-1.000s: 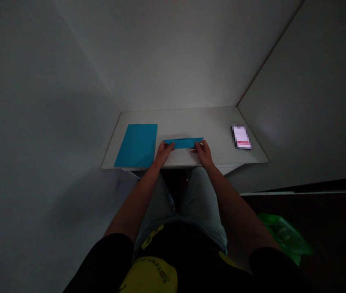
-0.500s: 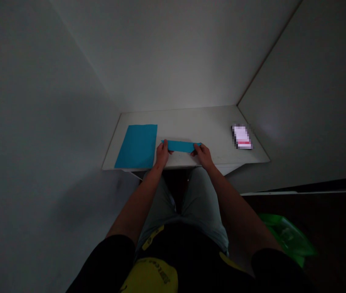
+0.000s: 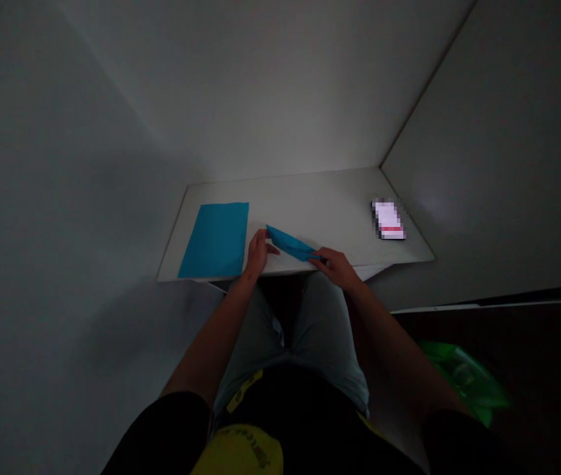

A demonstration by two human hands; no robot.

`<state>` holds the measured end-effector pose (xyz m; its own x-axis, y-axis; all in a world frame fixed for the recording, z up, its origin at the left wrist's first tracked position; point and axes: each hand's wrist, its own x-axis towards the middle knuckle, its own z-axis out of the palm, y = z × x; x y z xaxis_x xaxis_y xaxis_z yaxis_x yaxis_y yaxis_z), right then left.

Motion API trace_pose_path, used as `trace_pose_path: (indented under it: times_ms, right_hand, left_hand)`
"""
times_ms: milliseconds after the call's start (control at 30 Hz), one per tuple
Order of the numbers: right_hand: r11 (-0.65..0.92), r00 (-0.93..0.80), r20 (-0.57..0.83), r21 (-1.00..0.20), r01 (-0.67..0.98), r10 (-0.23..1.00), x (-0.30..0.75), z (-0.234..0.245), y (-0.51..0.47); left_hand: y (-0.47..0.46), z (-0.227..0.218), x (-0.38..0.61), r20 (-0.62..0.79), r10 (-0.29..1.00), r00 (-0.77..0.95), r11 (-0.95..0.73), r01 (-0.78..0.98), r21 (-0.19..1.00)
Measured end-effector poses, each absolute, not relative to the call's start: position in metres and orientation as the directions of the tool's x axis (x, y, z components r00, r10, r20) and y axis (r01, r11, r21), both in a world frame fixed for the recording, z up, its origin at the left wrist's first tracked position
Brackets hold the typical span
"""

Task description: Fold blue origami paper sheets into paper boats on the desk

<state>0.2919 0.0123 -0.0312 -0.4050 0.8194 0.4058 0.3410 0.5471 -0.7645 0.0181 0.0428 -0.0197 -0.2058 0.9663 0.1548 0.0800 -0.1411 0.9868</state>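
Observation:
A narrow folded strip of blue paper (image 3: 291, 244) lies slantwise near the front edge of a small white table (image 3: 310, 201). My left hand (image 3: 258, 252) pinches the strip's far left end. My right hand (image 3: 337, 265) grips its near right end, close to the table's edge. A flat blue sheet (image 3: 216, 239) lies on the table to the left of my left hand, untouched.
A phone with a lit screen (image 3: 388, 220) lies at the table's right side. White walls close in on the left, back and right. A green object (image 3: 463, 379) sits on the dark floor at lower right. My knees are under the table's front edge.
The folded strip has turned from lying level to slanting, its right end drawn toward me. My right hand moved nearer and a little right; my left hand stayed at the left end.

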Motion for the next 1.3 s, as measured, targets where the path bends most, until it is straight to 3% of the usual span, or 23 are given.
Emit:
trace_pose_path:
  times_ms: [167, 367, 467, 600, 800, 933, 1033, 1200, 1300]
  right_hand:
    - [0.539, -0.316, 0.449, -0.56, 0.629, 0.836, 0.341, -0.002, 0.049]
    - [0.246, -0.062, 0.382, -0.454, 0.856, 0.922, 0.39, -0.002, 0.141]
    - [0.186, 0.044, 0.389, -0.534, 0.825, 0.92, 0.397, -0.011, 0.183]
    - [0.234, 0.065, 0.4, -0.651, 0.723, 0.914, 0.387, -0.018, 0.21]
    - [0.281, 0.068, 0.432, -0.69, 0.667, 0.899, 0.337, -0.032, 0.165]
    - [0.371, -0.036, 0.42, -0.757, 0.538, 0.907, 0.304, -0.05, 0.115]
    - [0.369, -0.042, 0.396, -0.807, 0.46, 0.917, 0.285, -0.058, 0.094]
    - [0.354, -0.086, 0.357, -0.81, 0.468, 0.93, 0.261, -0.055, 0.08]
    - [0.364, -0.137, 0.346, -0.768, 0.526, 0.928, 0.253, -0.051, 0.074]
  left_hand:
    - [0.038, -0.019, 0.019, 0.225, 0.964, -0.142, -0.209, 0.118, 0.971]
    - [0.032, -0.016, 0.019, 0.227, 0.97, -0.092, -0.209, 0.172, 0.963]
    - [0.032, -0.016, 0.017, 0.205, 0.975, -0.082, -0.189, 0.17, 0.967]
    - [0.033, -0.017, 0.018, 0.198, 0.978, -0.069, -0.181, 0.198, 0.963]
    - [0.023, -0.002, 0.012, 0.225, 0.972, -0.07, -0.193, 0.307, 0.932]
    - [-0.004, 0.024, -0.041, 0.398, 0.917, 0.021, -0.318, 0.642, 0.698]
    - [-0.032, 0.032, -0.104, 0.398, 0.914, 0.079, -0.295, 0.803, 0.518]
    - [-0.071, 0.011, -0.18, 0.232, 0.965, 0.121, -0.215, 0.872, 0.439]
    - [-0.08, 0.0, -0.192, 0.207, 0.972, 0.11, -0.191, 0.884, 0.427]
